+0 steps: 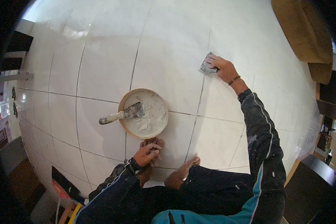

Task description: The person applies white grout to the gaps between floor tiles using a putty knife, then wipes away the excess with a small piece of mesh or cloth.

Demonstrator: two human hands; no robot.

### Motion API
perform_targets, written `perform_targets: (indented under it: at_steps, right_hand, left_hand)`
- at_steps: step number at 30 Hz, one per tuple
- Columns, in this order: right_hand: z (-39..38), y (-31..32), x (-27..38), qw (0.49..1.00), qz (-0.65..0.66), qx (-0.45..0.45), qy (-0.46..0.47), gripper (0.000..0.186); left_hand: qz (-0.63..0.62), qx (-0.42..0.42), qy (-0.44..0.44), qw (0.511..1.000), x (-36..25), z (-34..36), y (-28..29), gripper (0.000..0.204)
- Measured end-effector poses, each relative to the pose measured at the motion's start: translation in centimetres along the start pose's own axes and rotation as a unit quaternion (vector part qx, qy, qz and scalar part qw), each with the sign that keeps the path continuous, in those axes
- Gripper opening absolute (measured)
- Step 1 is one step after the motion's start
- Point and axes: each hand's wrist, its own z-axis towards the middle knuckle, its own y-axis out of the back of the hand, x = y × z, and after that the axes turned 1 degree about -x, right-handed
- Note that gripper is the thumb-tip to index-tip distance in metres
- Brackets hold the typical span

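Note:
My right hand (223, 68) is closed on a flat grey spreader (206, 66), a squarish plate smeared with white. The spreader lies against the white tiles at the upper end of a dark joint line. My left hand (148, 154) rests over my left foot (145, 175) with its fingers loosely extended and nothing in them. Just beyond that hand stands a round tub (121, 123) of whitish paste (153, 117). Across its left rim lies a putty knife (117, 116), its blade in the paste and its caked handle sticking out to the left.
White floor tiles (104, 67) with dark joints spread around me; toward the far right the joints look pale. A brown piece of furniture (302, 33) stands at the upper right. Dark furniture (311, 179) is at the lower right. My bare right foot (181, 173) is on the floor.

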Motion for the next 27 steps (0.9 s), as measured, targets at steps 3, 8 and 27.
perform_targets:
  at_steps: [3, 8, 27]
  right_hand:
    - [-0.5, -0.2, -0.2, 0.999, -0.034, 0.014, -0.027, 0.043]
    - [-0.7, 1.5, 0.9, 0.985, -0.083, 0.096, -0.114, 0.04]
    - [2.4, 1.8, 6.5, 0.976, -0.023, 0.087, -0.198, 0.044]
  left_hand:
    - [-0.018, 0.005, 0.032, 0.999, -0.6, 0.1, -0.1, 0.028]
    - [0.102, -0.024, -0.057, 0.993, -1.2, -0.2, -0.1, 0.026]
    - [-0.002, -0.003, -0.028, 1.0, -0.5, -1.4, 0.2, 0.028]
